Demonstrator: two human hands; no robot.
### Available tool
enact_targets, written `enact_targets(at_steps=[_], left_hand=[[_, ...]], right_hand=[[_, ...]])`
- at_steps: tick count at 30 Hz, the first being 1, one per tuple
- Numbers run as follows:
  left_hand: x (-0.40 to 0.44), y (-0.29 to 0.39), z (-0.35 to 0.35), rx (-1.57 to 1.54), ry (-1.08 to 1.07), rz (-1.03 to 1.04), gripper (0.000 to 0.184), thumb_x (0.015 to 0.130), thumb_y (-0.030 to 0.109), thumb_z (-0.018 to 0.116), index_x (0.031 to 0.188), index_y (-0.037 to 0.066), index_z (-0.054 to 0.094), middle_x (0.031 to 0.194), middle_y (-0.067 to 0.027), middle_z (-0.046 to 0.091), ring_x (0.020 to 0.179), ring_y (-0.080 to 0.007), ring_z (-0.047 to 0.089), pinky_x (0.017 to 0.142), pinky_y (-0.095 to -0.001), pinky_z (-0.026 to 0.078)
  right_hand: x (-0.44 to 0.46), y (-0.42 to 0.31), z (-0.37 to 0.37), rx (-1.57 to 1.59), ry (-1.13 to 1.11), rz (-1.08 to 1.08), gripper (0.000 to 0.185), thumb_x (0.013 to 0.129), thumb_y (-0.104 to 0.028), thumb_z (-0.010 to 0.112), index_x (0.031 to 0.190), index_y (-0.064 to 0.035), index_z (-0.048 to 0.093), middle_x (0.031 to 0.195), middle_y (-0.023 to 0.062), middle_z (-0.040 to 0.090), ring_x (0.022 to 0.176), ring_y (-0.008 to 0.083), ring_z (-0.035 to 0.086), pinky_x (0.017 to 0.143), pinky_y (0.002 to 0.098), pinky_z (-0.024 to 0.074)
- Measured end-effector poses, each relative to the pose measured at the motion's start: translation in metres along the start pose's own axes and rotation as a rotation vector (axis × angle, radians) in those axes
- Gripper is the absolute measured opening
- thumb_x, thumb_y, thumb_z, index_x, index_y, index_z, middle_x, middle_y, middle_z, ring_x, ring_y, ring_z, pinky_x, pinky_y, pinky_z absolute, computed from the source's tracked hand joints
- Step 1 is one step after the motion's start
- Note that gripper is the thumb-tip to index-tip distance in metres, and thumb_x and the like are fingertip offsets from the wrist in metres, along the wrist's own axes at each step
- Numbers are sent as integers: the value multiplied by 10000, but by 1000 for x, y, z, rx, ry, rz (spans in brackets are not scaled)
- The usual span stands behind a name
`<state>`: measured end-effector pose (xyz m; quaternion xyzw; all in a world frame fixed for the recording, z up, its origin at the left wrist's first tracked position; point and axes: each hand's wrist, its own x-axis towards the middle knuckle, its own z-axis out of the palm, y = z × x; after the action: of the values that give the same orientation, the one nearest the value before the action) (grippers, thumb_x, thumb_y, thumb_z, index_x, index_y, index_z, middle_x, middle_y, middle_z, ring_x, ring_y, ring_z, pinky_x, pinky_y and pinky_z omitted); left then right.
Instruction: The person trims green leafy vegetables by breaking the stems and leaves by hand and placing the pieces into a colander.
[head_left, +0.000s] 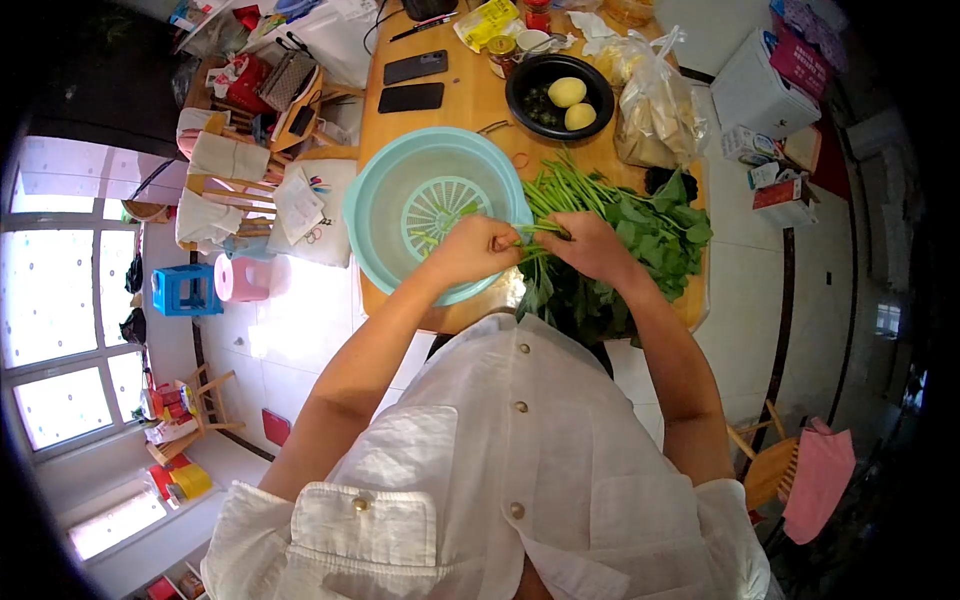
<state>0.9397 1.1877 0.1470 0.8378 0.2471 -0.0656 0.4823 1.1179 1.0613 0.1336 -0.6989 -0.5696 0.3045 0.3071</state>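
Pinching green stems (540, 228) — left hand (472, 248), right hand (588, 246) close together — forearms (384, 337) angled inward

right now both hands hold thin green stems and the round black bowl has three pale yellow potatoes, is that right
Count is off: the head view shows two pale yellow potatoes in the round black bowl, not three. The left hand and right hand do hold thin green stems.

Leafy greens (665, 225) — long-stemmed, heaped, short pieces (425, 241) in blue basin (375, 215)
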Motion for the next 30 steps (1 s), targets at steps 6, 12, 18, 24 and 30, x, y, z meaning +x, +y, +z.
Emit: enact_targets(at_steps=[6, 12, 18, 24, 30], left_hand=[[-1, -7, 22, 305, 326, 357, 124, 739, 139, 580, 748, 22, 622, 687, -165, 567, 597, -324, 538, 558, -370, 428], [1, -62, 25, -159, 397, -136, 215, 831, 193, 562, 875, 5, 655, 789, -159, 644, 673, -312, 613, 615, -421, 452], [-11, -83, -3, 340, 417, 40, 314, 863, 260, 615, 1043, 8, 665, 849, -102, 657, 742, -163, 597, 681, -311, 469], [-1, 2, 11, -331, 114, 24, 273, 816, 226, 674, 1014, 38, 680, 878, -155, 664, 680, -210, 565, 659, -304, 460], [-1, 15, 13, -179, 181, 123, 222, 796, 187, 671, 960, 40, 692, 766, -122, 637, 599, -214, 555, 594, -337, 457]], right_hand=[[0, 3, 8, 69, -80, -37, 287, 777, -297, 670, 821, -14, 654, 737, 202, 616, 704, 372, 604, 628, 426, 467], [-10, 4, -1, 138, 68, -6, 266, 793, -252, 660, 876, 0, 659, 739, 207, 622, 668, 340, 599, 635, 389, 468], [-11, 10, -16, 482, -154, 156, 298, 798, -232, 675, 959, 15, 634, 840, 130, 643, 765, 166, 580, 698, 336, 456], [-3, -7, -14, 225, -228, 64, 316, 797, -200, 692, 1002, 0, 559, 849, 96, 577, 769, 172, 529, 704, 313, 441], [-12, 0, -14, 250, -200, -13, 398, 763, -211, 721, 1045, -6, 530, 910, 141, 567, 885, 223, 555, 800, 334, 432]])
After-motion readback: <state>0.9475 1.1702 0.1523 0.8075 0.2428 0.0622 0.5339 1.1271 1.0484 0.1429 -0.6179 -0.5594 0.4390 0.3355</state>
